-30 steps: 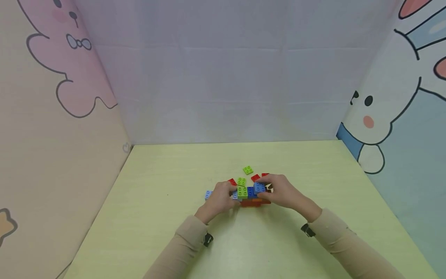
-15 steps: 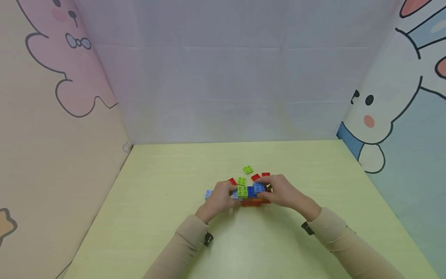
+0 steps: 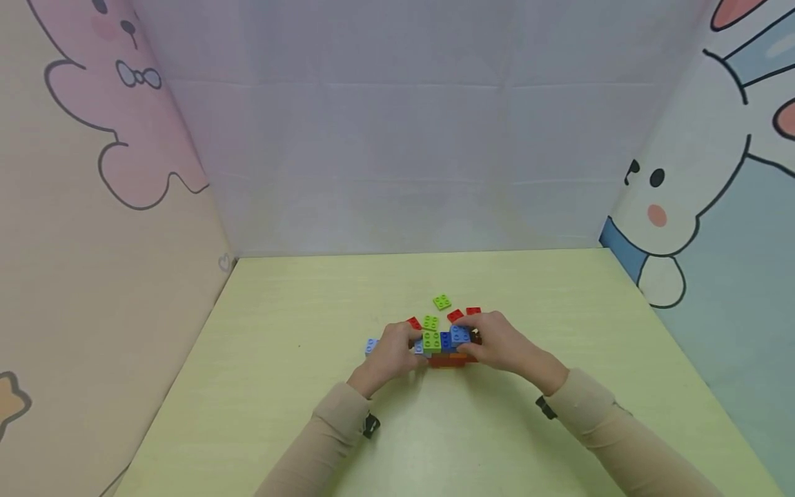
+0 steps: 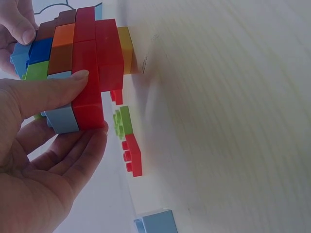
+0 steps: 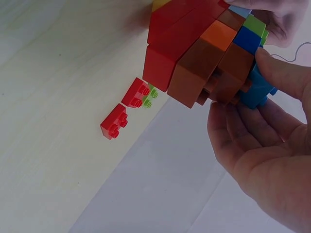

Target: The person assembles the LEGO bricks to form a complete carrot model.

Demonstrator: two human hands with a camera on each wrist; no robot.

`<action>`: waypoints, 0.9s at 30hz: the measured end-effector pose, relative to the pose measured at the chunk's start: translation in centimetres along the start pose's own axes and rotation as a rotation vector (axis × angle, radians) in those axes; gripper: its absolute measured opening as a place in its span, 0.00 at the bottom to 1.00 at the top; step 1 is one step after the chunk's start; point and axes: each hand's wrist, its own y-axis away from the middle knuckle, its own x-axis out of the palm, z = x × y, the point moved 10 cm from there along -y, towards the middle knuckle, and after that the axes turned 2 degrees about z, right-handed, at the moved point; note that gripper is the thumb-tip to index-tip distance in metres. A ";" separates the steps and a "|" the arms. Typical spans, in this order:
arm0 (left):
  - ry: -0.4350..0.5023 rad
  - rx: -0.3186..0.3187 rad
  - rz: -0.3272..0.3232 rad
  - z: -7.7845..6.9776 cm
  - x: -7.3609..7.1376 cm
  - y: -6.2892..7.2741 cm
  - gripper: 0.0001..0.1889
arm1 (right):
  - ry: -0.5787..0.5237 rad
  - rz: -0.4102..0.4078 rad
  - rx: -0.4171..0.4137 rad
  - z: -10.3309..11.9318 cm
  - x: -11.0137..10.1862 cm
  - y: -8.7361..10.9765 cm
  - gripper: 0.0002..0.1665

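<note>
Farthest to the left of both hands, we see a pink cartoon animal (image 3: 133,117) on the wall. Just left of the left hand (image 3: 391,350), a loose pale blue block (image 3: 370,346) sits on the tabletop (image 3: 279,331). The left hand grips the left end of the block build (image 3: 447,360), with the thumb (image 4: 48,92) across the near side and the fingers (image 4: 90,158) curled on the far side. Beyond this hand we find a red block (image 3: 414,322), then a green block (image 3: 431,322), and farther off a second green block (image 3: 442,301). The build is held between the two hands, mostly red low down, with brown and orange above; we cannot tell whether it touches the tabletop. Right of the left thumb, its top shows green, then dark blue, then a blue block (image 3: 459,335) pinched between the thumb and fingers of the right hand (image 3: 506,345). Beyond the right hand's fingertips lie two more red blocks (image 3: 455,315). Well to the right of that hand, we see a cartoon rabbit (image 3: 677,172).
</note>
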 end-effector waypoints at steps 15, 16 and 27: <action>-0.014 -0.018 0.001 0.2 0.2 -0.1 0.16 | 0.054 0.010 0.028 0.1 0.0 -0.1 0.22; -0.012 -0.021 0.003 0.2 0.2 -0.1 0.16 | 0.050 0.007 0.029 0.0 0.0 -0.1 0.22; -0.016 -0.016 -0.006 0.1 0.1 0.0 0.18 | -0.044 -0.049 0.004 -0.7 0.3 -0.1 0.21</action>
